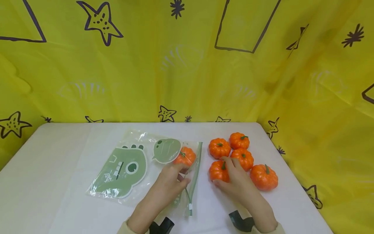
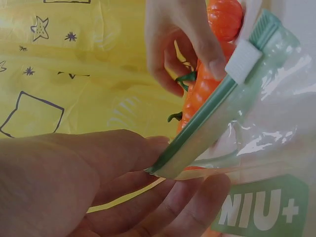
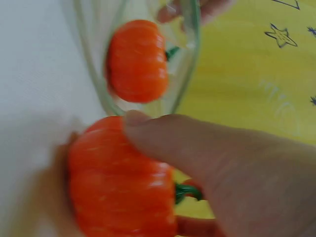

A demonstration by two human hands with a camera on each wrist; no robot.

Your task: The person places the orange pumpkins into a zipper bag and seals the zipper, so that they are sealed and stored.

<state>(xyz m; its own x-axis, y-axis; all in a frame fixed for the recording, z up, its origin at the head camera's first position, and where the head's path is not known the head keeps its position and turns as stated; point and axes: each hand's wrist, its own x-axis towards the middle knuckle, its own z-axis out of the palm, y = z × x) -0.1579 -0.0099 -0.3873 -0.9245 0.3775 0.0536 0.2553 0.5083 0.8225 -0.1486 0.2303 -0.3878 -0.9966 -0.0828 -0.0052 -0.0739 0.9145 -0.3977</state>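
Observation:
A clear slider-zip bag [image 1: 150, 175] with green dinosaur artwork lies on the table. My left hand [image 1: 169, 182] pinches its mouth, holding the green zip edge [image 2: 190, 131] up between thumb and fingers; the bag gapes open in the right wrist view. Inside the bag, close to the mouth, sits one small orange toy pumpkin [image 3: 138, 61] with a green stem. Just right of the bag, my right hand [image 1: 241, 182] grips another orange pumpkin [image 3: 121, 182], thumb on one side and fingers on the other. That pumpkin appears to be at table level.
Several more orange pumpkins stand close together behind and right of my right hand, among them one at the back [image 1: 238, 140] and a larger one [image 1: 264, 178] at the right. A white table [image 1: 67, 169] meets yellow patterned cloth [image 1: 187, 81] at the back and right.

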